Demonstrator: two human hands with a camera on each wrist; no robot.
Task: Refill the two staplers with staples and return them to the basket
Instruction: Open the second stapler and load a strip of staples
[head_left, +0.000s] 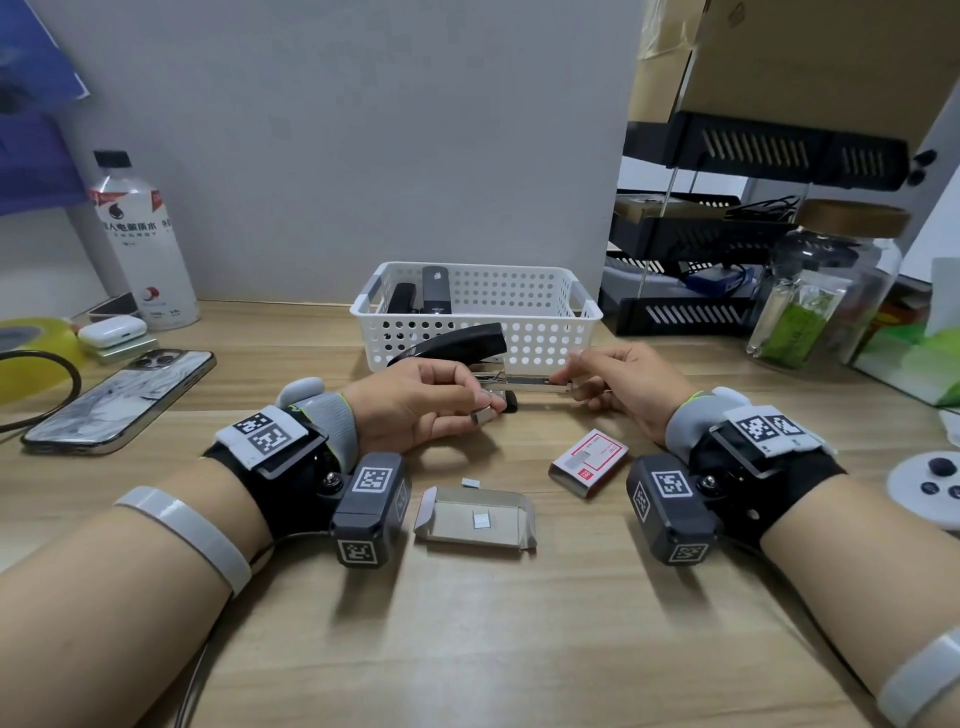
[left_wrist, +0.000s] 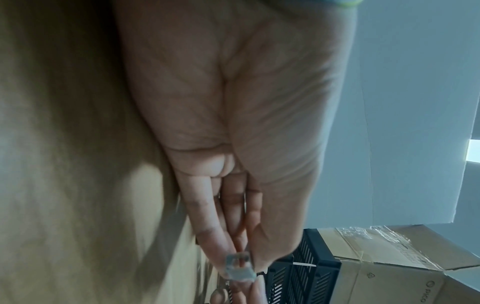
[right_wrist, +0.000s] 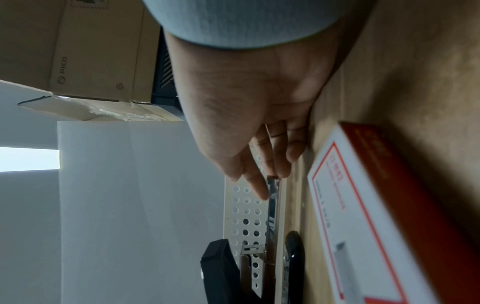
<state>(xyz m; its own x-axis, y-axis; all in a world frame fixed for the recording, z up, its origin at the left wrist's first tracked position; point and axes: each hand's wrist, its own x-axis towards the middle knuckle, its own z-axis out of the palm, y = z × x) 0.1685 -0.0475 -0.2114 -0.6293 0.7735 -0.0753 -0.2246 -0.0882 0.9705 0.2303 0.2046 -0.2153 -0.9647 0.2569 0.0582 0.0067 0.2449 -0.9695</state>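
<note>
A black stapler (head_left: 451, 340) lies open on the desk in front of the white basket (head_left: 584, 312). Its lid is lifted and its metal magazine rail (head_left: 524, 383) sticks out to the right. My left hand (head_left: 485, 409) pinches a short block of staples (head_left: 482, 415) by the rail's left end; the block (left_wrist: 240, 269) shows between thumb and fingers in the left wrist view. My right hand (head_left: 566, 385) pinches the rail's right tip, and a fingertip (right_wrist: 261, 193) rests on the rail (right_wrist: 272, 214). Two black stapler-like items (head_left: 435, 291) stand in the basket.
The red-and-white staple box sleeve (head_left: 588, 460) and its open inner tray (head_left: 475, 535) lie near my wrists. A phone (head_left: 119, 400), earbud case (head_left: 111, 332) and bottle (head_left: 140, 244) sit at left. A glass jar (head_left: 826, 291), black file trays (head_left: 691, 260) and a white controller (head_left: 930, 483) sit at right.
</note>
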